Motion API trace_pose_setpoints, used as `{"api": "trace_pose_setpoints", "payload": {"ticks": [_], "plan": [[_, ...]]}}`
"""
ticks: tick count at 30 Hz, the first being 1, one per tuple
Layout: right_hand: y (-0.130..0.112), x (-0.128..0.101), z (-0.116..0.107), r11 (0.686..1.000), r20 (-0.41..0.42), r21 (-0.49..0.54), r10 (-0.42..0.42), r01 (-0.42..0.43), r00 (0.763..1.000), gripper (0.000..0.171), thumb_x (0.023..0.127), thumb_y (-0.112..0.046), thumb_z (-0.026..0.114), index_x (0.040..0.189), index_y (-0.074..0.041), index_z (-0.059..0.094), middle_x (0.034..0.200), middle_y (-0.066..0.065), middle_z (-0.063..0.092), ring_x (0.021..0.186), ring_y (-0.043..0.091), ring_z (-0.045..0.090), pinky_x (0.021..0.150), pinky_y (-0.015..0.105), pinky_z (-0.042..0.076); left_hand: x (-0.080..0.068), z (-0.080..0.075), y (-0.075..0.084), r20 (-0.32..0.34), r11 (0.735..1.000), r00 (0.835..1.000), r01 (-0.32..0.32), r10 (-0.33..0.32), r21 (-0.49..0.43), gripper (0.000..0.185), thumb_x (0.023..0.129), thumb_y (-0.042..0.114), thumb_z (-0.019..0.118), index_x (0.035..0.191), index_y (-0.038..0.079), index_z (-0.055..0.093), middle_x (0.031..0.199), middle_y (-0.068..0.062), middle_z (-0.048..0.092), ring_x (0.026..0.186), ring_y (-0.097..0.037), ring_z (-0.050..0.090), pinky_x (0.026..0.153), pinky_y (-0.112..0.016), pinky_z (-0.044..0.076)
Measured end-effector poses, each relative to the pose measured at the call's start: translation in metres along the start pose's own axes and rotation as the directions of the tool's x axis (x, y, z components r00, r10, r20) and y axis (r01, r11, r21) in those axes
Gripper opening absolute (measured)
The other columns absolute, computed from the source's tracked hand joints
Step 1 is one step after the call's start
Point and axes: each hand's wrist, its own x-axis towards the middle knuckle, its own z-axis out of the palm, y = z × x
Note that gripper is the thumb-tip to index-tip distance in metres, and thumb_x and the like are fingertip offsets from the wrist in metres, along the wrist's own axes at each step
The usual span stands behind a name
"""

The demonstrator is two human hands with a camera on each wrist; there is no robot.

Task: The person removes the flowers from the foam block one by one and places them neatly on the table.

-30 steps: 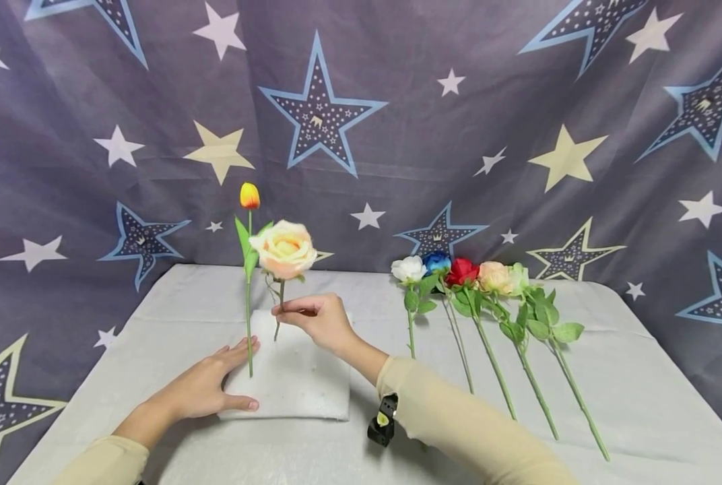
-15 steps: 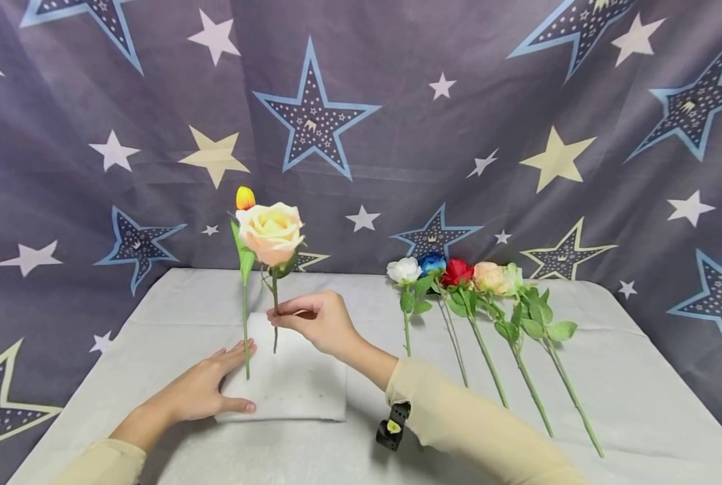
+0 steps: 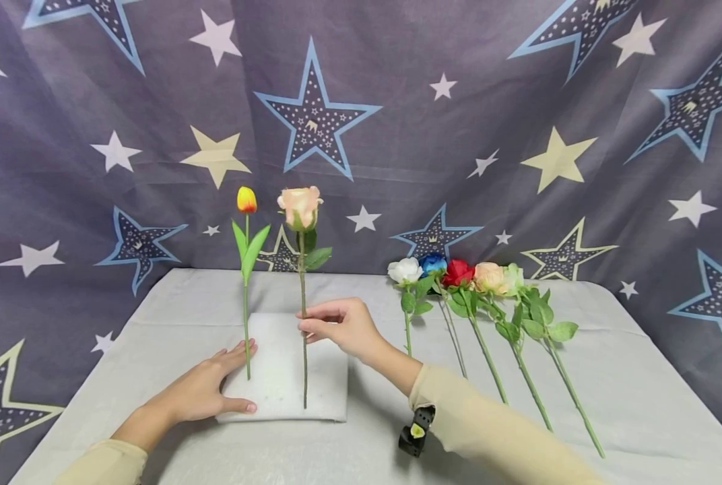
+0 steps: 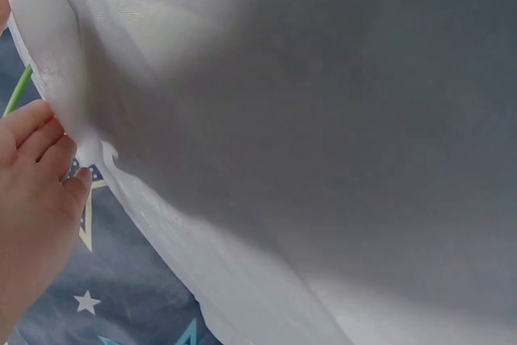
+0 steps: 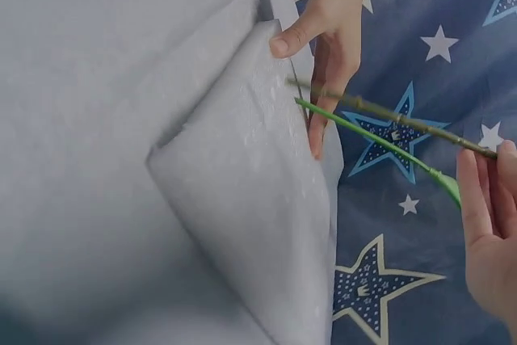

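My right hand (image 3: 349, 330) pinches the brown-green stem of a pale peach rose (image 3: 300, 207) between thumb and fingers. The rose stands nearly upright, its lower stem overlapping the front of a white foam block (image 3: 288, 367) in the head view. A yellow-orange tulip (image 3: 247, 200) stands upright in the block's left part. Over the block's left edge rests my left hand (image 3: 206, 384), fingers straight and thumb spread, beside the tulip stem. In the right wrist view the rose stem (image 5: 388, 112) runs just above the green tulip stem (image 5: 371, 135).
Several roses lie side by side to the right, among them a white one (image 3: 405, 271), a blue one (image 3: 432, 263) and a red one (image 3: 458, 273). They rest on a table with a pale cloth (image 3: 634, 397). Behind hangs a dark star-patterned curtain (image 3: 397, 148).
My right hand has moved right with the rose, which was in front of the tulip and now stands clear of it, bloom turned more upright. The left hand stays put.
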Motion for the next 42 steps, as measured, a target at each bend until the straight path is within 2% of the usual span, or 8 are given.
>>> {"api": "trace_pose_setpoints", "payload": {"ticks": [4, 10, 18, 25, 30, 34, 38, 42], "plan": [[0.003, -0.005, -0.008, 0.994, -0.012, 0.055, 0.095, -0.094, 0.995, 0.026, 0.085, 0.003, 0.067, 0.108, 0.015, 0.065, 0.109, 0.034, 0.065, 0.071, 0.005, 0.072, 0.075, 0.037, 0.063, -0.001, -0.001, 0.001, 0.010, 1.000, 1.000, 0.022, -0.022, -0.007, 0.102, 0.067, 0.063, 0.074, 0.141, 0.000, 0.045, 0.148, -0.022, 0.043, 0.138, -0.043, 0.039, 0.113, -0.057, 0.028], [0.009, -0.015, -0.021, 0.981, -0.042, 0.067, 0.187, -0.184, 0.981, 0.029, 0.085, 0.002, 0.067, 0.110, 0.016, 0.064, 0.108, 0.032, 0.066, 0.069, 0.005, 0.071, 0.075, 0.038, 0.063, -0.001, 0.000, 0.001, 0.011, 1.000, 1.000, 0.026, -0.026, -0.005, 0.103, 0.067, 0.065, 0.073, 0.142, 0.000, 0.045, 0.149, -0.022, 0.042, 0.138, -0.043, 0.039, 0.113, -0.057, 0.029], [0.021, -0.027, -0.046, 0.956, -0.125, 0.038, 0.294, -0.291, 0.948, 0.029, 0.085, 0.001, 0.068, 0.110, 0.014, 0.065, 0.107, 0.029, 0.069, 0.067, 0.006, 0.070, 0.073, 0.036, 0.063, 0.001, 0.002, 0.000, 0.009, 1.000, 1.000, 0.023, -0.023, -0.004, 0.103, 0.066, 0.064, 0.074, 0.141, 0.000, 0.045, 0.149, -0.021, 0.042, 0.139, -0.041, 0.039, 0.114, -0.055, 0.028], [0.034, -0.040, -0.064, 0.918, -0.257, -0.028, 0.376, -0.396, 0.890, 0.026, 0.082, 0.000, 0.071, 0.105, 0.012, 0.068, 0.098, 0.025, 0.072, 0.061, 0.011, 0.071, 0.068, 0.033, 0.063, 0.001, 0.002, -0.001, 0.013, 1.000, 1.000, 0.026, -0.026, 0.002, 0.104, 0.067, 0.065, 0.073, 0.142, 0.000, 0.045, 0.149, -0.021, 0.042, 0.139, -0.042, 0.038, 0.114, -0.056, 0.029], [0.044, -0.047, -0.072, 0.880, -0.368, -0.026, 0.433, -0.475, 0.823, 0.022, 0.080, 0.001, 0.072, 0.101, 0.009, 0.071, 0.091, 0.024, 0.073, 0.057, 0.013, 0.070, 0.062, 0.031, 0.062, 0.001, 0.003, -0.002, 0.010, 1.000, 1.000, 0.021, -0.021, 0.005, 0.103, 0.066, 0.064, 0.074, 0.141, -0.001, 0.045, 0.149, -0.022, 0.042, 0.138, -0.042, 0.039, 0.114, -0.056, 0.029], [0.048, -0.049, -0.078, 0.848, -0.416, -0.004, 0.480, -0.530, 0.772, 0.020, 0.080, 0.002, 0.072, 0.099, 0.008, 0.071, 0.086, 0.022, 0.074, 0.055, 0.011, 0.068, 0.062, 0.030, 0.062, 0.001, 0.003, -0.003, 0.011, 1.000, 1.000, 0.020, -0.020, 0.009, 0.103, 0.066, 0.064, 0.074, 0.141, -0.002, 0.045, 0.148, -0.022, 0.042, 0.138, -0.042, 0.039, 0.114, -0.056, 0.029], [0.051, -0.050, -0.082, 0.825, -0.427, -0.001, 0.511, -0.566, 0.746, 0.019, 0.081, 0.001, 0.072, 0.099, 0.009, 0.071, 0.080, 0.020, 0.073, 0.054, 0.011, 0.067, 0.061, 0.031, 0.062, 0.000, 0.003, -0.002, 0.012, 1.000, 1.000, 0.020, -0.020, 0.010, 0.103, 0.067, 0.063, 0.074, 0.141, -0.002, 0.045, 0.149, -0.022, 0.042, 0.138, -0.042, 0.039, 0.114, -0.056, 0.029], [0.053, -0.049, -0.084, 0.812, -0.419, -0.005, 0.528, -0.583, 0.739, 0.020, 0.082, 0.001, 0.071, 0.101, 0.009, 0.070, 0.077, 0.019, 0.073, 0.053, 0.012, 0.067, 0.060, 0.032, 0.062, 0.000, 0.002, -0.001, 0.012, 1.000, 1.000, 0.025, -0.025, 0.011, 0.103, 0.067, 0.063, 0.074, 0.141, -0.002, 0.045, 0.149, -0.022, 0.042, 0.138, -0.042, 0.039, 0.113, -0.056, 0.029]]}}
